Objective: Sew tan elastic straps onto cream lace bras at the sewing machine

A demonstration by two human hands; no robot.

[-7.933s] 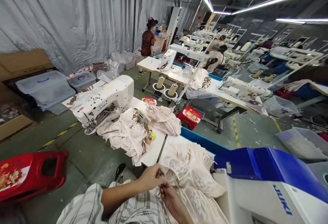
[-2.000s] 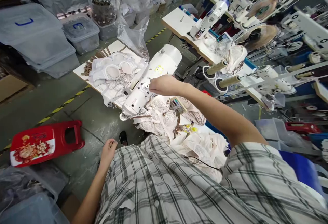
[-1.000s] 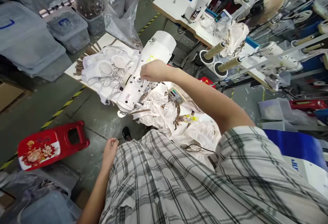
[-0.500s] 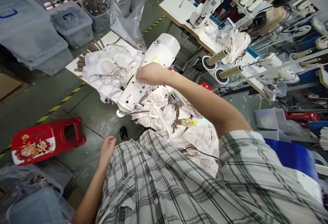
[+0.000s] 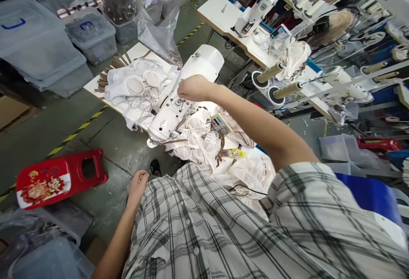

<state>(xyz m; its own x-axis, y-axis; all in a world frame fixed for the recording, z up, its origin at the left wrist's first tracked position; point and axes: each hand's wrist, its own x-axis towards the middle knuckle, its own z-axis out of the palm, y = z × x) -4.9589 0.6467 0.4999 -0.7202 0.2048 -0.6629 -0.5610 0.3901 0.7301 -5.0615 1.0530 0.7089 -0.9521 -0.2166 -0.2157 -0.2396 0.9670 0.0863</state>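
Observation:
My right hand [image 5: 195,87], fingers curled, is over the arm of a white sewing machine [image 5: 169,117], beside a round metal fitting [image 5: 177,104]. What its fingertips hold, if anything, is hidden. Low at my left side, near the shirt, my left hand [image 5: 139,184] is closed in a pinch. Something small and dark shows at its fingertips, too small to name. Left of the machine lies a pile of white bra pieces [image 5: 134,85]. Cream lace bra pieces [image 5: 204,140] with brown strips are heaped to its right, by a control panel [image 5: 220,125].
A red stool [image 5: 57,179] with a flower print stands on the floor at left. Lidded plastic bins [image 5: 91,34] line the upper left. Another sewing table [image 5: 220,12] and thread cones [image 5: 275,93] are at upper right. A yellow-capped bottle [image 5: 234,153] lies among the cream pieces.
My right hand has shifted slightly up and right along the machine arm, uncovering the round metal fitting. My left hand stays pinched by my side. The whole view has moved slightly.

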